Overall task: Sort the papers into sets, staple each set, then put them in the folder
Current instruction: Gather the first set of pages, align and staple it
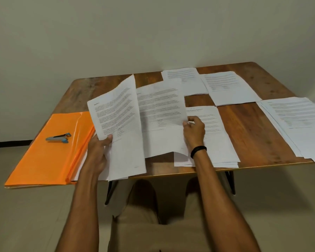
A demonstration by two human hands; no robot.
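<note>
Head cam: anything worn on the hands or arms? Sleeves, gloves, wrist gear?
No gloves and no sleeves in view: both forearms are bare up to the frame edge. The left hand and its wrist carry nothing. The right hand has a thin black band round the wrist. No rings can be made out.

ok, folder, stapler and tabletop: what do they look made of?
Folder: glossy orange plastic, likely; glare streaks run across it. Stapler: grey metal body with blue plastic ends, by the look. Tabletop: wood or wood-look laminate; brown grain, matte, pale edge band.
</note>
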